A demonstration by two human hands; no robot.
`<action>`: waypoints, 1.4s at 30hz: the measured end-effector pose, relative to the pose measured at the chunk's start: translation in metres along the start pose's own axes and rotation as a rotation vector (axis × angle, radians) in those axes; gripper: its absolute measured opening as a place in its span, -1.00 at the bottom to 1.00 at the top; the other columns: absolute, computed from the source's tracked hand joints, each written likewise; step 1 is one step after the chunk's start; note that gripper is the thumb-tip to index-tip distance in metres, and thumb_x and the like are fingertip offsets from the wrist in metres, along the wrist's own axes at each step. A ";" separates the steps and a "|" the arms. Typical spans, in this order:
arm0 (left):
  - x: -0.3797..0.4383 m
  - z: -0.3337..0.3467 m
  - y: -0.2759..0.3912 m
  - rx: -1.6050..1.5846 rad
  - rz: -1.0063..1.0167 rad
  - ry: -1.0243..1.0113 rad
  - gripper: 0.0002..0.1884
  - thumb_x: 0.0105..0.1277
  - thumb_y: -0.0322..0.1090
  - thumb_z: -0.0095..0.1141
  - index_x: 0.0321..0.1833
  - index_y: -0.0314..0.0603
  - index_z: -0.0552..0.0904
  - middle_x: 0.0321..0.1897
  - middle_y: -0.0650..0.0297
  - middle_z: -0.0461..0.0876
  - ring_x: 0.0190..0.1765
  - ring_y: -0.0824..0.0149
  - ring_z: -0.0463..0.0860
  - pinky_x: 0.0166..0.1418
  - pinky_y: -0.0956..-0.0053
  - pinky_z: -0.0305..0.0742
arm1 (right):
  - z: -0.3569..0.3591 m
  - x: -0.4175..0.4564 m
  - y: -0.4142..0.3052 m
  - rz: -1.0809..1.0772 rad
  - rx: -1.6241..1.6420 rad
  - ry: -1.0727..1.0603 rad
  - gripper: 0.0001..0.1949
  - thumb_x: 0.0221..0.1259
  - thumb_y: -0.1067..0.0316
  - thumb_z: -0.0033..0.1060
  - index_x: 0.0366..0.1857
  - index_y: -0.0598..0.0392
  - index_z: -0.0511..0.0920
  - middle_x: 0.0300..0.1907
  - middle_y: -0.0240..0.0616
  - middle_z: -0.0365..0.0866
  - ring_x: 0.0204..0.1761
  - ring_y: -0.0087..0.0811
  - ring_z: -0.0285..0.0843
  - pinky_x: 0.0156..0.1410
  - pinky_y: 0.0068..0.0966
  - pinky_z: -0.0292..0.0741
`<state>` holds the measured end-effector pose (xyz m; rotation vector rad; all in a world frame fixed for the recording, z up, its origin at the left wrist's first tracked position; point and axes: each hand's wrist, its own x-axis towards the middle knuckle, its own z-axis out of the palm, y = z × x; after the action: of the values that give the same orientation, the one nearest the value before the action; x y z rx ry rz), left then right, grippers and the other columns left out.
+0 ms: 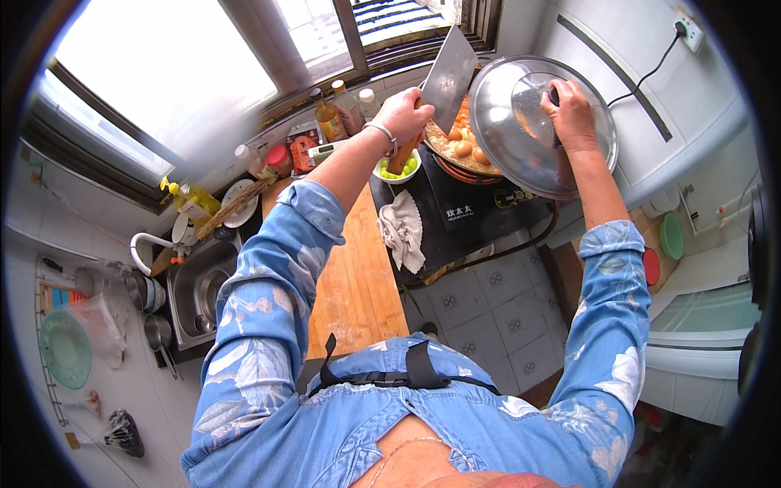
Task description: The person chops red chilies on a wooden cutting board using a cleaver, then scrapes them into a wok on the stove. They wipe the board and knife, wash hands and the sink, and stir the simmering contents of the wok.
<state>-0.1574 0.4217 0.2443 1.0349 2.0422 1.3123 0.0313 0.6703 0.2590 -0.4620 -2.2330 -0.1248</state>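
My left hand (399,119) grips the wooden handle of a cleaver (450,76), its broad steel blade tilted up beside the pan. My right hand (570,113) holds the black knob of a large domed lid (500,137). Tilted, the lid covers the right part of a wide pan on the stove and hides what lies there. In the pan's visible part are brown eggs (464,148) and orange pieces (462,116) in a pale, bubbly mass. Below my left hand stands a white bowl of green, round pieces (399,174), partly behind the cleaver's handle.
A crumpled cloth (403,232) lies on the black stove (454,210) near its front edge. To its left is a wooden board (360,274). Bottles (329,119) line the window side. A steel sink (183,305) is at far left. A hose (512,253) runs below the stove.
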 end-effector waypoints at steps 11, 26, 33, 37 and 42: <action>-0.026 -0.036 -0.002 -0.379 0.052 0.026 -0.86 0.34 -0.36 0.03 -0.17 -0.26 0.45 -0.57 0.30 0.48 -0.60 0.43 0.51 -0.55 0.46 0.50 | 0.001 0.006 0.030 0.041 0.000 -0.009 -0.76 0.05 0.19 0.29 -0.26 0.06 0.59 -0.26 -0.15 0.61 -0.22 -0.09 0.59 -0.10 -0.26 0.54; -0.249 -0.056 -0.073 -1.088 -0.273 0.018 -0.88 0.44 -0.25 -0.09 -0.09 -0.06 0.35 -0.41 0.26 0.41 -0.59 0.47 0.39 -0.63 0.58 0.33 | 0.085 0.021 -0.020 0.020 0.054 -0.218 -0.71 0.06 0.10 0.25 -0.24 0.05 0.60 -0.23 -0.12 0.61 -0.13 -0.09 0.60 0.00 -0.24 0.54; -0.365 -0.053 -0.108 -1.141 -0.435 0.149 -0.87 0.43 -0.27 -0.06 -0.05 -0.05 0.39 -0.43 0.22 0.44 -0.61 0.40 0.44 -0.63 0.52 0.38 | 0.117 0.019 -0.029 0.018 0.037 -0.298 -0.68 0.07 0.07 0.20 -0.20 0.04 0.61 -0.19 -0.15 0.62 -0.11 -0.11 0.60 0.02 -0.24 0.54; -0.397 -0.045 -0.131 -1.162 -0.461 0.206 -0.87 0.43 -0.28 -0.06 -0.04 -0.06 0.40 -0.43 0.23 0.45 -0.61 0.41 0.45 -0.61 0.51 0.42 | 0.124 0.022 -0.035 0.041 0.022 -0.309 -0.68 0.08 0.05 0.20 -0.19 0.02 0.62 -0.19 -0.15 0.63 -0.11 -0.11 0.61 0.03 -0.23 0.54; -0.419 -0.035 -0.153 -1.168 -0.533 0.287 -0.84 0.43 -0.27 -0.05 -0.02 -0.09 0.40 -0.44 0.25 0.45 -0.60 0.44 0.44 -0.60 0.53 0.43 | 0.134 0.023 -0.035 0.025 0.014 -0.310 -0.68 0.07 0.03 0.21 -0.23 0.03 0.62 -0.20 -0.14 0.63 -0.12 -0.11 0.61 0.03 -0.24 0.54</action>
<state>0.0120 0.0262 0.1222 -0.2108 1.1487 1.9459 -0.0920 0.6765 0.1910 -0.5307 -2.5280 -0.0251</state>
